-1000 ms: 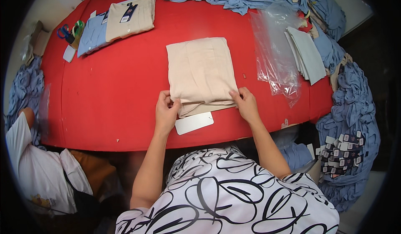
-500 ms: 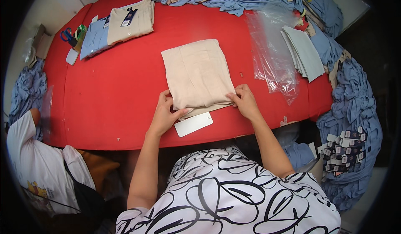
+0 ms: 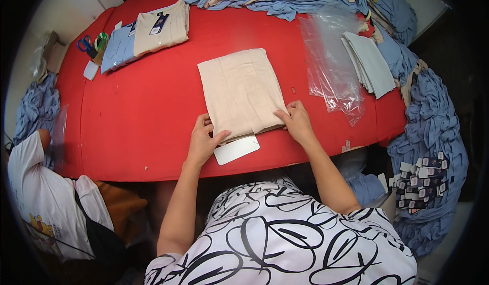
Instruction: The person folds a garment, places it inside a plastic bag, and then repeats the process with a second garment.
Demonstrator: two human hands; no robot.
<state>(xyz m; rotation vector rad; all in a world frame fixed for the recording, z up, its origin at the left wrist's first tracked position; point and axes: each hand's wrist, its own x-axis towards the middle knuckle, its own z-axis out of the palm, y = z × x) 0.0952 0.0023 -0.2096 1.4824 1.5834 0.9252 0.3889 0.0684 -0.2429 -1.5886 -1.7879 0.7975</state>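
A folded beige garment (image 3: 239, 91) lies on the red-covered table (image 3: 147, 117) in front of me. My left hand (image 3: 205, 138) grips its near left corner, thumb on top and fingers at the side and beneath. At the near right corner my right hand (image 3: 295, 121) pinches the cloth the same way. From under the garment's near edge a blank white hang tag (image 3: 237, 150) sticks out toward me, close to my left hand. The layers beneath the top fold are mostly hidden.
Folded beige (image 3: 163, 28) and blue (image 3: 118, 48) shirts lie far left, near scissors (image 3: 84, 44) and tape. Clear plastic bags (image 3: 328, 56) and grey sheets (image 3: 369, 63) lie right. Blue garments (image 3: 430, 112) with many tags (image 3: 420, 180) hang at right. A person (image 3: 56, 193) sits at left.
The garment's near edge now lies flatter and straighter, with less of the under layer showing. Both hands keep their hold on the corners and have barely moved.
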